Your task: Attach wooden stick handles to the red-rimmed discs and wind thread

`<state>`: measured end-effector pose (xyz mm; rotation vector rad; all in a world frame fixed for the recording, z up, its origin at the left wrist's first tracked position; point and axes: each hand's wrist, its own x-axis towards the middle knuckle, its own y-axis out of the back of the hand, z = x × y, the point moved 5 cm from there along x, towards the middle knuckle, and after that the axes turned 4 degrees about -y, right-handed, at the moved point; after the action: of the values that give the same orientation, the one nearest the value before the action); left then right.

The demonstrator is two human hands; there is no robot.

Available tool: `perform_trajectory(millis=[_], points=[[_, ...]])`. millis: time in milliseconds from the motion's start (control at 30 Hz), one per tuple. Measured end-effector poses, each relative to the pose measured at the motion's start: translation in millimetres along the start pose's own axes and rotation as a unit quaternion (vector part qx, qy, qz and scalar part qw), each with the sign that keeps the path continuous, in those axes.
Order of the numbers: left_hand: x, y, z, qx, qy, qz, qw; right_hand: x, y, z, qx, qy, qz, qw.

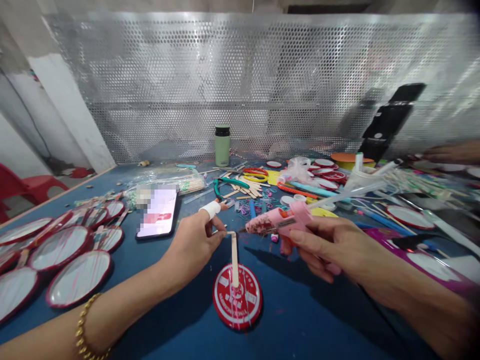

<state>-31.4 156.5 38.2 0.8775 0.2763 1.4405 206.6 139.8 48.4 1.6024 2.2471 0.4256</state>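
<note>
My right hand [318,245] is wrapped round a pink hot glue gun [279,222], a clear glue stick [348,194] jutting from its back. The gun's nozzle points left, close to the top end of a wooden craft stick [234,260]. That stick's lower end rests on the middle of a round red lid [237,315] with white print. My left hand [197,237], with white tape [211,209] round one finger, pinches a small thin piece by the stick's top end. The fingers partly hide this piece, and I cannot tell its kind.
Red-rimmed round lids [80,277] pile up at the left beside a phone [159,212]. Behind my hands lie green-handled pliers [230,183], scissors [256,175] and loose sticks. A green tumbler [222,147] stands before a perforated metal screen [202,75]. Another person's hand [455,151] is at far right.
</note>
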Motion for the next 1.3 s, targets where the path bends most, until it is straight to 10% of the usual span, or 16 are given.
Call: perform_trajectory(millis=[1300], points=[[2,9.5,-6,-0.014,0.005,0.01,1.0,14,-12,9,-0.002,-0.049,-0.016,0.999]])
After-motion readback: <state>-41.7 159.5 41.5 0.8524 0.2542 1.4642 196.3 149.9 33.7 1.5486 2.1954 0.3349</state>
